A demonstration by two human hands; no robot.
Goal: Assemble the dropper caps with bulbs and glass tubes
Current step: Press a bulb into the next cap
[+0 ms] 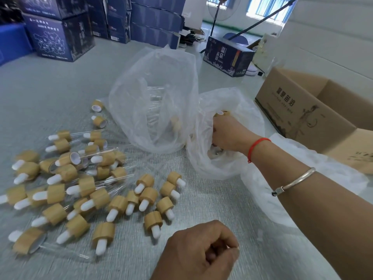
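Nearest the camera, the left hand rests on the grey worktop with its fingers curled into a loose fist; thumb and forefinger are pressed together, and whether they pinch something small I cannot tell.

Just beyond it lies a scatter of bamboo-coloured dropper caps with white bulbs already pushed through. Further left is a bigger heap, where many caps also carry clear glass tubes, so those look finished; the ones nearest the middle seem to lack tubes, though blur makes this hard to judge.

Across the worktop, the right hand, with a red string and a silver bangle on its arm, reaches into a crumpled plastic bag and appears to be gripping a cap at the bag's mouth. A taller clear bag beside it holds loose glass tubes.

To the right stands an open cardboard carton. At the back are stacked dark blue boxes.

By my reckoning the job is well under way but unfinished: both bags still supply parts.
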